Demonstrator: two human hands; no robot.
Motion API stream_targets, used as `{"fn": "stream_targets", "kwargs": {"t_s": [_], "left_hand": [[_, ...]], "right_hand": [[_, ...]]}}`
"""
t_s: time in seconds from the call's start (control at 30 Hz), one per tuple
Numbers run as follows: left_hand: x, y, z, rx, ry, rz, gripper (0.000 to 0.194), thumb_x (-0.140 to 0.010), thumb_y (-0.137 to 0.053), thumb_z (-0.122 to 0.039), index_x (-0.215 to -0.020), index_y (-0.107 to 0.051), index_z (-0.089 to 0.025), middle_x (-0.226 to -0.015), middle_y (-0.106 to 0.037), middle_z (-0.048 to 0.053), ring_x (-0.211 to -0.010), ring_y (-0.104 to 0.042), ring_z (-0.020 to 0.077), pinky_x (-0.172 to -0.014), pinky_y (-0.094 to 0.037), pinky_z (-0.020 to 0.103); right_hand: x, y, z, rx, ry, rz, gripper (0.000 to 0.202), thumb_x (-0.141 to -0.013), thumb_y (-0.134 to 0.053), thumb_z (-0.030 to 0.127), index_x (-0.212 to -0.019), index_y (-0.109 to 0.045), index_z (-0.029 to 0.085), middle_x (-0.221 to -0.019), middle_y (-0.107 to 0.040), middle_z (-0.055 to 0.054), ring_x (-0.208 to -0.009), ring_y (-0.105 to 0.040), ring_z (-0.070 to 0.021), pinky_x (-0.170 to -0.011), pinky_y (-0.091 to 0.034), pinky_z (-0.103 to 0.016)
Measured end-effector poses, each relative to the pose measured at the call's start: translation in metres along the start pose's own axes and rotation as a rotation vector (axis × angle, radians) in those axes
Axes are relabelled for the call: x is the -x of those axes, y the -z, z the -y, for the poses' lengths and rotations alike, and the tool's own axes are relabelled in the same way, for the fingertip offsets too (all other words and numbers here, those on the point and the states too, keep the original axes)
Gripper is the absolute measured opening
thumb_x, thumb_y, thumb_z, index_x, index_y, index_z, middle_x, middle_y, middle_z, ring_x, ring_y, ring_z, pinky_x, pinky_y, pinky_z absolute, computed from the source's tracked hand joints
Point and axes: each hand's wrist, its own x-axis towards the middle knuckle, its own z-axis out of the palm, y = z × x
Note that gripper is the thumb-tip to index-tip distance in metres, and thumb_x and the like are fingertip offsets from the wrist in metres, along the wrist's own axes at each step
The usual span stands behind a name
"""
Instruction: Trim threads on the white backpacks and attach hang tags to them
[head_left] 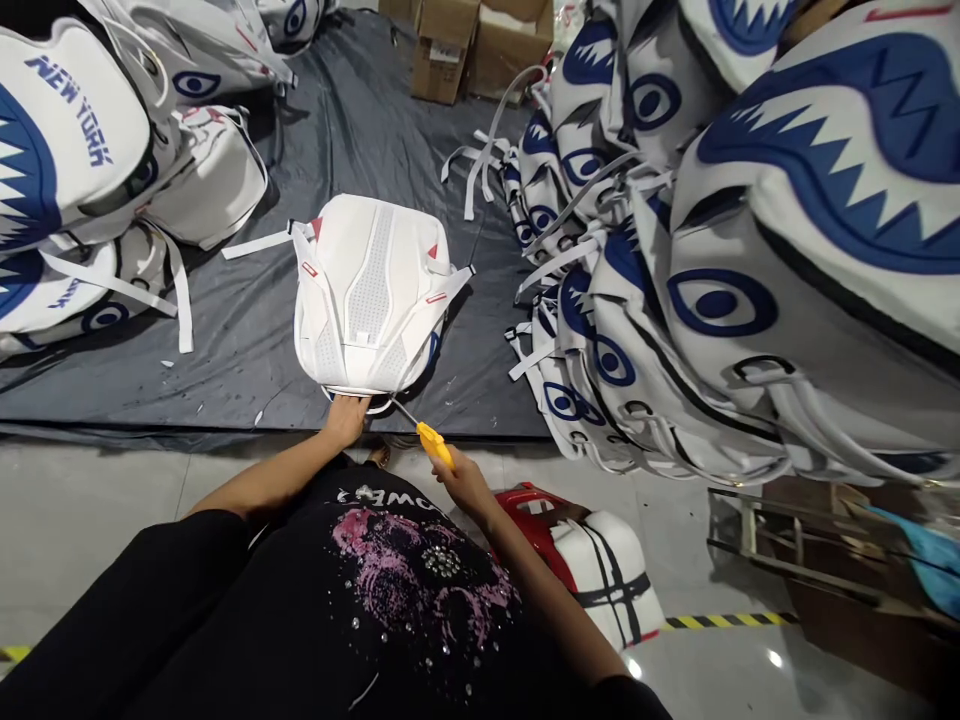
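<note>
A white backpack (416,225) lies on the dark-covered table in front of me, its padded back panel and shoulder straps facing up. My left hand (346,418) reaches in at the near edge of this backpack. Its fingers are hidden under the fabric, so their grip does not show. In my right hand (459,475) is a yellow-handled tool (435,443) with a thin metal shaft; its exact kind is unclear. The shaft points up and left, and its tip meets or comes close to the backpack's near edge, right of my left hand.
White-and-blue shark-face backpacks are piled at the right (720,390) and left (112,100) of the table (360,100). Cardboard boxes (444,50) stand at the far side. Below the table's near edge, a red and white bag (611,560) rests on the tiled floor.
</note>
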Motion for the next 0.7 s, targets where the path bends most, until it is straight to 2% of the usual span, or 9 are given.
{"fn": "stream_targets", "kwargs": {"t_s": [0.13, 0.23, 0.3, 0.37, 0.43, 0.5, 0.53, 0.6, 0.7], "left_hand": [[-0.024, 0.015, -0.009, 0.062, -0.011, 0.006, 0.065, -0.071, -0.054, 0.002, -0.133, -0.063, -0.016, -0.127, -0.068, 0.013, -0.122, -0.061, 0.0295, -0.108, -0.045, 0.04], [-0.044, 0.053, -0.035, 0.131, -0.042, -0.06, 0.054, -0.071, -0.058, -0.001, -0.119, -0.072, -0.022, -0.117, -0.074, 0.009, -0.113, -0.067, 0.0291, -0.099, -0.051, 0.037], [-0.063, 0.1, -0.053, 0.181, -0.07, -0.152, 0.041, -0.079, -0.059, -0.009, -0.114, -0.074, -0.024, -0.114, -0.075, 0.007, -0.111, -0.068, 0.028, -0.097, -0.052, 0.036], [-0.087, 0.161, -0.062, 0.313, -0.11, -0.329, 0.032, -0.088, -0.057, -0.021, -0.116, -0.072, -0.023, -0.115, -0.074, 0.005, -0.112, -0.068, 0.0258, -0.098, -0.052, 0.035], [-0.104, 0.22, -0.057, 0.737, -0.187, -0.672, 0.032, -0.089, -0.063, -0.035, -0.114, -0.071, -0.017, -0.109, -0.075, 0.004, -0.11, -0.068, 0.0257, -0.099, -0.052, 0.036], [-0.105, 0.258, -0.041, 1.149, -0.21, -0.933, 0.043, -0.088, -0.067, -0.047, -0.119, -0.066, -0.016, -0.111, -0.073, 0.005, -0.113, -0.067, 0.0247, -0.103, -0.051, 0.039], [-0.099, 0.264, -0.031, 1.324, -0.178, -0.989, 0.048, -0.087, -0.068, -0.05, -0.121, -0.064, -0.016, -0.114, -0.072, 0.005, -0.114, -0.066, 0.0243, -0.104, -0.051, 0.04], [-0.076, 0.245, -0.014, 1.602, -0.011, -0.936, 0.05, -0.086, -0.069, -0.053, -0.12, -0.063, -0.017, -0.115, -0.072, 0.007, -0.113, -0.066, 0.0246, -0.103, -0.053, 0.041], [-0.032, 0.166, -0.001, 1.711, 0.32, -0.627, 0.043, -0.089, -0.067, -0.05, -0.116, -0.064, -0.018, -0.115, -0.071, 0.011, -0.109, -0.067, 0.0256, -0.097, -0.057, 0.042]], "right_hand": [[0.031, 0.013, -0.026, -0.38, -0.029, -0.074, 0.051, -0.088, -0.046, 0.066, -0.088, -0.063, 0.018, -0.078, -0.068, -0.006, -0.07, -0.064, -0.0194, -0.066, -0.05, -0.03], [0.041, 0.01, -0.038, -0.596, -0.122, -0.297, 0.059, -0.084, -0.047, 0.074, -0.084, -0.063, 0.018, -0.08, -0.068, -0.008, -0.073, -0.064, -0.0206, -0.07, -0.053, -0.034], [0.039, 0.008, -0.041, -0.689, -0.183, -0.412, 0.062, -0.08, -0.05, 0.079, -0.086, -0.063, 0.018, -0.083, -0.069, -0.009, -0.076, -0.066, -0.0224, -0.072, -0.055, -0.036], [0.032, 0.011, -0.039, -0.722, -0.198, -0.442, 0.065, -0.075, -0.053, 0.082, -0.086, -0.064, 0.019, -0.081, -0.069, -0.009, -0.076, -0.067, -0.024, -0.072, -0.056, -0.038], [0.021, 0.015, -0.032, -0.715, -0.145, -0.442, 0.066, -0.075, -0.054, 0.083, -0.086, -0.065, 0.019, -0.081, -0.07, -0.009, -0.076, -0.068, -0.0243, -0.073, -0.056, -0.038], [0.008, 0.017, -0.023, -0.699, -0.046, -0.435, 0.065, -0.08, -0.051, 0.08, -0.089, -0.066, 0.018, -0.085, -0.071, -0.01, -0.078, -0.068, -0.0237, -0.077, -0.056, -0.038], [0.002, 0.016, -0.019, -0.691, -0.001, -0.431, 0.064, -0.082, -0.05, 0.079, -0.09, -0.067, 0.018, -0.087, -0.071, -0.01, -0.079, -0.068, -0.0233, -0.078, -0.055, -0.038], [-0.012, 0.013, -0.013, -0.675, 0.037, -0.428, 0.064, -0.082, -0.05, 0.079, -0.088, -0.066, 0.018, -0.084, -0.071, -0.009, -0.078, -0.068, -0.0225, -0.078, -0.055, -0.037], [-0.034, 0.008, -0.015, -0.671, -0.072, -0.457, 0.065, -0.075, -0.053, 0.084, -0.076, -0.061, 0.019, -0.072, -0.069, -0.008, -0.068, -0.066, -0.0213, -0.068, -0.055, -0.034]]}}
